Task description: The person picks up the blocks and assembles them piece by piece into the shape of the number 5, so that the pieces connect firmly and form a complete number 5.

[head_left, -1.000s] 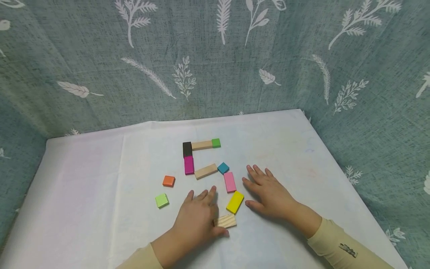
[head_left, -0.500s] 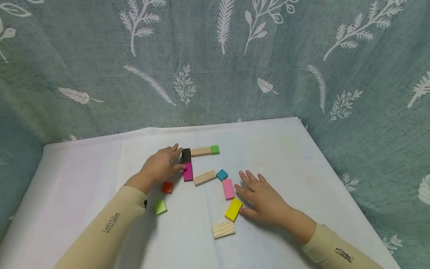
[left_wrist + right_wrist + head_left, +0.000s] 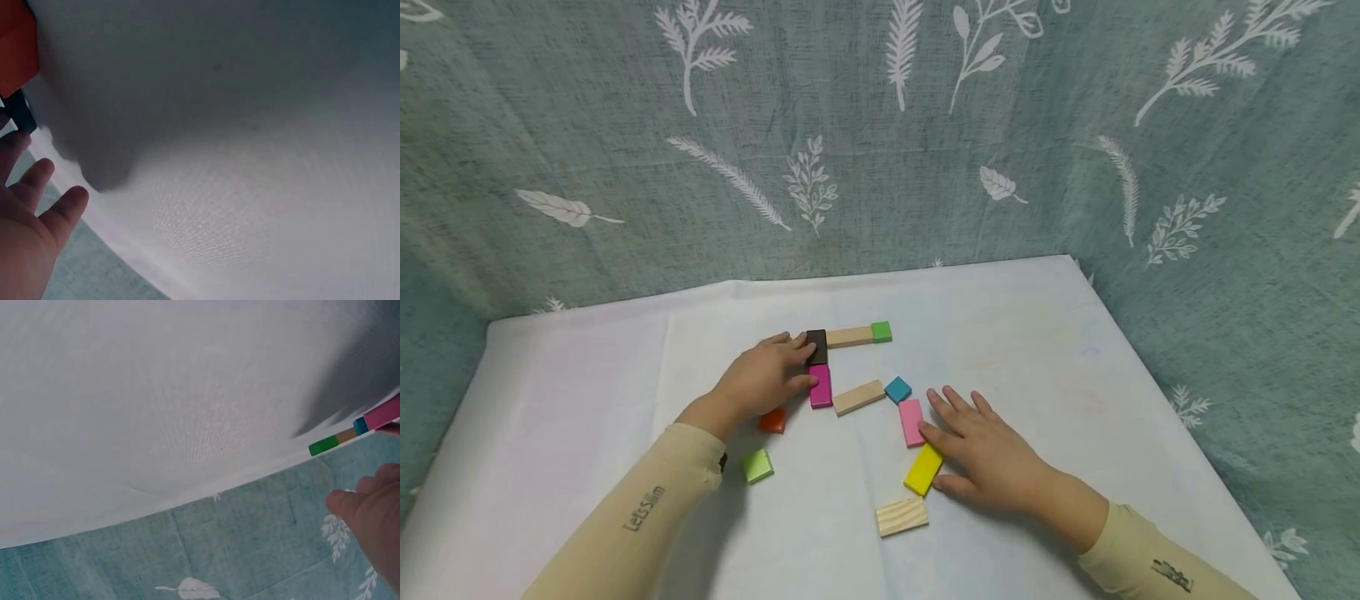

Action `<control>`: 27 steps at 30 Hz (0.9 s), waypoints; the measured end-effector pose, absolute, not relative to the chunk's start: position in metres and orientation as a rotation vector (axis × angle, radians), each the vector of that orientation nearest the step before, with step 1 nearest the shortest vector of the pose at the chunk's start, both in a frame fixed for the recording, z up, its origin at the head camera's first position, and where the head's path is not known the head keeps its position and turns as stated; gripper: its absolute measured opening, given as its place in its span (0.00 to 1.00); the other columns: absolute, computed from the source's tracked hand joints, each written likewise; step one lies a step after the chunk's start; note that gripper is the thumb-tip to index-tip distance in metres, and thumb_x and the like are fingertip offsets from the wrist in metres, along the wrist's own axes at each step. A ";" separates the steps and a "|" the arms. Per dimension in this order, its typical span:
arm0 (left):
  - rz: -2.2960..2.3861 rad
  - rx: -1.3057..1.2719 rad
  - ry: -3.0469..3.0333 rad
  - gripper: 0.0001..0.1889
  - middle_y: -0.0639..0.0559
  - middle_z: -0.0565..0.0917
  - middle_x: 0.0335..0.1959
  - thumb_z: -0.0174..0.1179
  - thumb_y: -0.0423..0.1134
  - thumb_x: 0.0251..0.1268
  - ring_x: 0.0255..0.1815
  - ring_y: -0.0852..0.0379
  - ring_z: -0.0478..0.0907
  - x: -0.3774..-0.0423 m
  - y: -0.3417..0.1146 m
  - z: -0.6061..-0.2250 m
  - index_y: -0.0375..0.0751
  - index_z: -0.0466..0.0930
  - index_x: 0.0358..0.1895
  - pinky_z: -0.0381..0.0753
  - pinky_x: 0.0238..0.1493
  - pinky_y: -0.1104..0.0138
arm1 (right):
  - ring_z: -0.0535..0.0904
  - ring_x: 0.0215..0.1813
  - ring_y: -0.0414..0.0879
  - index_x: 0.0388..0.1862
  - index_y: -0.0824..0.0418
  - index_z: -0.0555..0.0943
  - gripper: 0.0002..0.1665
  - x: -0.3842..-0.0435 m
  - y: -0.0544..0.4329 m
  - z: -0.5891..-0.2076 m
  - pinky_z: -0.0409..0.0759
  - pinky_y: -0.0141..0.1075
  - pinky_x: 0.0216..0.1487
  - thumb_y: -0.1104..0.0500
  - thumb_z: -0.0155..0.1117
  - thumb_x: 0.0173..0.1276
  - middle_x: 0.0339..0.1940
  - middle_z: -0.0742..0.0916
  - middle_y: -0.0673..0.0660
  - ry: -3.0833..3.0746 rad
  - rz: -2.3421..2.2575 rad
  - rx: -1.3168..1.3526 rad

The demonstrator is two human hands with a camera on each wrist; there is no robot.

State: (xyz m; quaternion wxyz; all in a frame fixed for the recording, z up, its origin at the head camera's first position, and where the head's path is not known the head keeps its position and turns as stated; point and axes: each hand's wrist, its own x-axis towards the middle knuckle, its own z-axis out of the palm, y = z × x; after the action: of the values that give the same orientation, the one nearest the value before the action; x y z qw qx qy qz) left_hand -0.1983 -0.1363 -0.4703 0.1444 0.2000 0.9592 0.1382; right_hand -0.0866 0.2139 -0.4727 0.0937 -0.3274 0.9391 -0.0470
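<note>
In the head view, my left hand [image 3: 760, 377] reaches across to a black block [image 3: 820, 354] and a magenta block [image 3: 822, 392] that stand end to end. Its fingers touch the black one, and the thumb lies at the magenta one. My right hand [image 3: 996, 458] lies spread on the table, its fingers at a pink block [image 3: 910, 423] and a yellow block [image 3: 921, 472]. A plain wooden block [image 3: 850, 337] and a green block [image 3: 882, 332] run on from the black one. Another wooden block [image 3: 859, 397] slants towards a blue block [image 3: 898, 390].
An orange block [image 3: 772, 422], partly under the left wrist, and a light green block [image 3: 757, 466] lie at the left. A wood-grain block [image 3: 902, 517] lies below the yellow one. A white cloth covers the table [image 3: 1015, 333]; leaf-patterned curtains [image 3: 880, 200] surround it.
My left hand has left the wood-grain block and gone up and left to the black and magenta blocks. The right hand has shifted slightly left, closer to the pink and yellow blocks.
</note>
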 end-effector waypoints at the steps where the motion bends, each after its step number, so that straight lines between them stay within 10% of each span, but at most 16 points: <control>1: 0.400 0.582 2.762 0.35 0.44 0.63 0.79 0.63 0.54 0.70 0.80 0.38 0.58 -0.198 -0.136 -0.470 0.46 0.66 0.76 0.64 0.74 0.42 | 0.50 0.85 0.54 0.78 0.46 0.68 0.44 -0.087 0.214 -0.473 0.52 0.59 0.80 0.32 0.64 0.67 0.84 0.59 0.54 2.789 -0.141 -0.968; 27: 0.395 0.610 2.853 0.32 0.43 0.67 0.77 0.61 0.53 0.72 0.78 0.39 0.63 -0.187 -0.130 -0.464 0.41 0.70 0.73 0.67 0.73 0.44 | 0.49 0.85 0.54 0.77 0.48 0.69 0.44 -0.083 0.214 -0.471 0.51 0.59 0.81 0.35 0.67 0.66 0.84 0.59 0.55 2.785 -0.225 -0.930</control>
State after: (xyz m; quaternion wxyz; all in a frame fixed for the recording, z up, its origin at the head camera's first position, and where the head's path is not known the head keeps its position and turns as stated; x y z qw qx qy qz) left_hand -0.1873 -0.1300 -0.4644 0.0987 0.2062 0.9643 0.1334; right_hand -0.0827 0.2142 -0.4708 0.0984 -0.3142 0.9412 -0.0759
